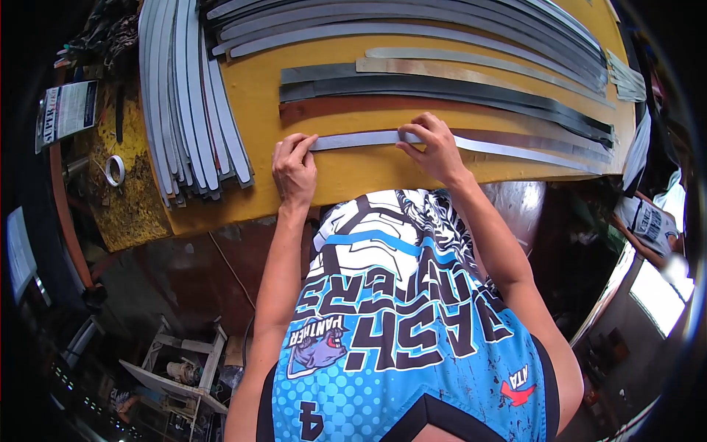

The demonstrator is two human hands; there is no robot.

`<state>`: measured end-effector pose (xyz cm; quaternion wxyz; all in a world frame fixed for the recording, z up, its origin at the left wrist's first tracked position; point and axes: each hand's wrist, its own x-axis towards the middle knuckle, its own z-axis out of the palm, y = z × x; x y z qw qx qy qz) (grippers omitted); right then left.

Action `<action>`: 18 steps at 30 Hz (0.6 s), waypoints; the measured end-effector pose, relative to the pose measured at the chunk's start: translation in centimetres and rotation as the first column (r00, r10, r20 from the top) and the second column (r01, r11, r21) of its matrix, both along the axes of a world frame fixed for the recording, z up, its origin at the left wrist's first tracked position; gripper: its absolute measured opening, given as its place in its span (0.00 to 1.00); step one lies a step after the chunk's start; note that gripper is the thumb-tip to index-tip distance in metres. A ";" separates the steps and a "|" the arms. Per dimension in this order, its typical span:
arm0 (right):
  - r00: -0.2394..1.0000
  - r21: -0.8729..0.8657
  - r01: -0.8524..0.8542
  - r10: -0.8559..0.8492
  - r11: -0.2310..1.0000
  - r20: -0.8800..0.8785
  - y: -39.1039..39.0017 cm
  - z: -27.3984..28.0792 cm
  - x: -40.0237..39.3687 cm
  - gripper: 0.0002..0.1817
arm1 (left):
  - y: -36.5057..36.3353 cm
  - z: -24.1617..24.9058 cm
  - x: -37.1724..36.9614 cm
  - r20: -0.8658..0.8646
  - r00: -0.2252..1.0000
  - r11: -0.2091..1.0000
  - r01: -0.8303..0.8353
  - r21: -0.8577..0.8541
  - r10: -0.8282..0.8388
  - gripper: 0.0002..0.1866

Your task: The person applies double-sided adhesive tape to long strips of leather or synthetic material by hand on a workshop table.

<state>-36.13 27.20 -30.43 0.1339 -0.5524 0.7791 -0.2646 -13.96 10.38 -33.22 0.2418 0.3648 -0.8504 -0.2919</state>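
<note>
A long, narrow grey-white strip (pixel 353 140) lies across the yellow table (pixel 250 193) near its front edge. My left hand (pixel 295 168) pinches the strip's left end between thumb and fingers. Further right, my right hand (pixel 431 149) has thumb and fingertips closed on the same strip. Beyond my right hand the strip runs on, beside a brownish strip (pixel 530 140). Just behind my hands lie dark strips (pixel 442 90) and a reddish-brown one (pixel 324 108).
Bundled grey strips (pixel 195 96) hang over the front edge at left, and more strips (pixel 412 31) lie at the back. A tape roll (pixel 115 170) sits at far left. Another person (pixel 648 225) is at far right. A wooden stand (pixel 180 365) is below left.
</note>
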 end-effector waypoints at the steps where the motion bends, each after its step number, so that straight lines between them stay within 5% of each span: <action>1: 1.000 0.000 0.000 0.000 1.000 0.002 0.0 -0.1 0.0 0.14 | 0.0 0.0 0.0 0.017 1.000 1.000 0.024 -0.009 -0.024 0.11; 18: 1.000 0.028 -0.012 0.012 1.000 -0.023 0.4 -0.7 -0.1 0.12 | 0.3 0.6 0.1 0.117 0.991 0.998 0.070 -0.011 -0.068 0.11</action>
